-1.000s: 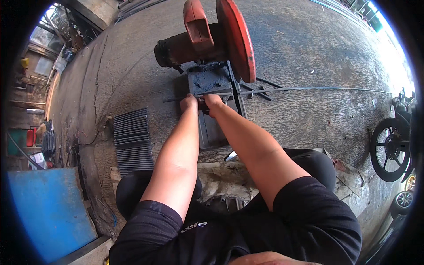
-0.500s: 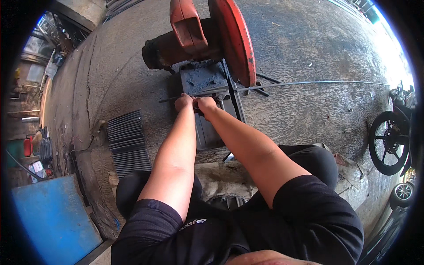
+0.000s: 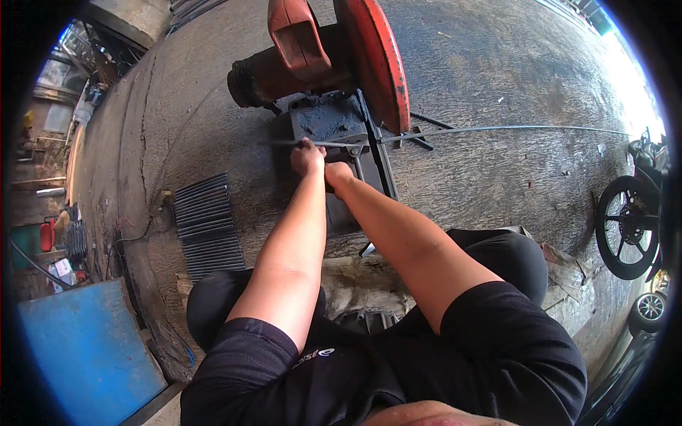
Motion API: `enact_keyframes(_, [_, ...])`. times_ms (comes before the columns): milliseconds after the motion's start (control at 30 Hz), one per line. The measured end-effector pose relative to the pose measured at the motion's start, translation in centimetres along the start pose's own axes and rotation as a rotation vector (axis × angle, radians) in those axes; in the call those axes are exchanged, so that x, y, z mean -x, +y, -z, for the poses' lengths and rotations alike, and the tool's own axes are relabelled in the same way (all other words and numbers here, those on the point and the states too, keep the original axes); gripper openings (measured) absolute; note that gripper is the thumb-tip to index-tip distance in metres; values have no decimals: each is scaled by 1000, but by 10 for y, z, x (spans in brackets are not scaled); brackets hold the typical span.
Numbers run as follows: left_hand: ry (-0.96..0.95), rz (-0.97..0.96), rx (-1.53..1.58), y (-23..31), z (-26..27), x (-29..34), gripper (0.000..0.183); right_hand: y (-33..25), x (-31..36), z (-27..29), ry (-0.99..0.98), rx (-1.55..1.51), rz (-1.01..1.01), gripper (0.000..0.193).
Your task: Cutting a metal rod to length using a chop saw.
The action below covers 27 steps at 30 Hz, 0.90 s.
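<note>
- Nearest, knuckles might scrape the clamp screw (image 3: 359,169) just beside the right hand (image 3: 339,175) if it slides sideways; its fingers are hidden, so I cannot tell its grip.
- Slightly beyond, the thin dark rod (image 3: 278,143) might twist loose if held slackly; the left hand (image 3: 308,157) is closed around it, above the metal base (image 3: 340,213).
- Farthest, a knock might shift the long pale rod (image 3: 497,128), reaching rightward from beside the red guard (image 3: 376,64).

Hands (image 3: 308,159) are bare, the short-sleeved shirt (image 3: 497,355) black with white print (image 3: 316,356), trousers (image 3: 508,266) dark.
</note>
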<state>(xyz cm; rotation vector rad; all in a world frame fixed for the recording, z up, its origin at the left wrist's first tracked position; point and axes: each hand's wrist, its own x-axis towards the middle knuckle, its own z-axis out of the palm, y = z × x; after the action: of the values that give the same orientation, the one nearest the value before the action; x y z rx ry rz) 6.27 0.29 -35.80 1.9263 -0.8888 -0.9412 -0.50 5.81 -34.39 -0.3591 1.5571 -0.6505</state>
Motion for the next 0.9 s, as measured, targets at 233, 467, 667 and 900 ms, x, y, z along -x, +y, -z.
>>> enact_keyframes(233, [122,302,-172,-78,-13,-34,56,11,-17,6,-24,49,-49,37])
enact_keyframes(467, [78,456,-364,-77,-17,-37,58,17,-21,10,90,140,11,33])
enact_keyframes(667, [124,430,-457,-87,-20,-49,60,15,-21,16,45,62,-17,32])
enact_keyframes(900, [148,366,-458,-75,-12,-32,58,13,-26,19,158,110,-12,31])
